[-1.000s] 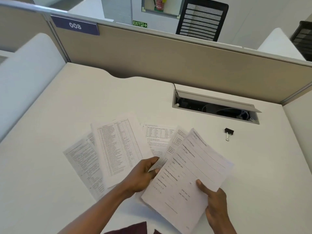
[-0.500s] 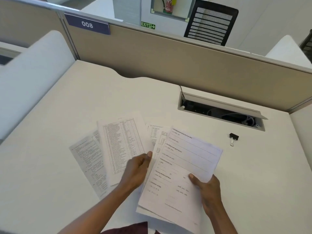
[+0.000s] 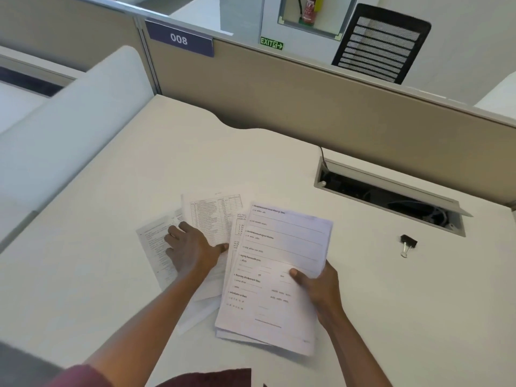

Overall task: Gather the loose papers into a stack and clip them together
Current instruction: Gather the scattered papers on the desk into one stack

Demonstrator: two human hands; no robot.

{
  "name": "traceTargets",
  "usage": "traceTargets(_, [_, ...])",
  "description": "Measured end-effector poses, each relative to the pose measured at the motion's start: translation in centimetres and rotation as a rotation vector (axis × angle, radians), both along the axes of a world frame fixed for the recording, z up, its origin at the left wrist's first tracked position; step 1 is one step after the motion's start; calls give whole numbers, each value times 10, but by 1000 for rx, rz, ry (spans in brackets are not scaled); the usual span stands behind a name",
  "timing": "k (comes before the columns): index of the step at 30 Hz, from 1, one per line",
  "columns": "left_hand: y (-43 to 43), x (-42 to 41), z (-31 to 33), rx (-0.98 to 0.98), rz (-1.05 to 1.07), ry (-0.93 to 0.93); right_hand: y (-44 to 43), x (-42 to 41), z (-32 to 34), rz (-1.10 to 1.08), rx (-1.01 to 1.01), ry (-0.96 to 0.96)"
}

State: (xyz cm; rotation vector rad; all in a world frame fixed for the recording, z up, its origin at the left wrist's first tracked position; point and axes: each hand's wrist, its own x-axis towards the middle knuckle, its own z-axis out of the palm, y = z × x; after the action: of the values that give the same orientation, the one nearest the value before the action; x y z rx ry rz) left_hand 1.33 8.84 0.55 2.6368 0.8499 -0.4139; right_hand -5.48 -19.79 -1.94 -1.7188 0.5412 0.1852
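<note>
An open-plan office cubicle: beyond the fingers (image 3: 178, 233), a beige partition (image 3: 307, 107) labelled 008 (image 3: 178, 39) borders the white tabletop (image 3: 111, 219) with its cable hatch (image 3: 391, 199); a mesh chair (image 3: 382, 43) and exit sign (image 3: 271, 43) stand behind.

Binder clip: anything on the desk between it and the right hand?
Nothing visible. The binder clip lies alone on bare desk, right of the right hand, which holds the gathered sheets. The open cable tray sits behind the clip, off that path.

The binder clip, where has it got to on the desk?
The binder clip lies alone on the desk at the right of the head view, just in front of the open cable tray and apart from the papers and both hands.
</note>
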Motion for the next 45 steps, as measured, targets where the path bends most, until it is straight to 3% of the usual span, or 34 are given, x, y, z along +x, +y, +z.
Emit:
traceTargets(11, [-11, 15, 8, -42, 60, 94, 18, 13, -13, 65, -103, 19])
traceTargets(15, [-10, 11, 5, -43, 105, -39, 18, 13, -11, 46, -67, 37])
traceTargets(19, [-7, 0, 6, -271, 146, -225, 13, 9, -10, 17, 2, 44])
traceTargets(29, [14, -26, 21, -632, -25, -508, 7, 7, 13, 5, 177, -54])
traceTargets(38, [13, -55, 42, -1030, -143, -446, 2, 3, 43, -64, 167, -88])
traceTargets(42, [-14, -68, 39, -1098, -168, -367, 0, -13, 44, -89, 92, -64])
traceTargets(45, [-36, -80, 33, -1041, -283, -314, -3, -29, 35, -116, 69, -34])
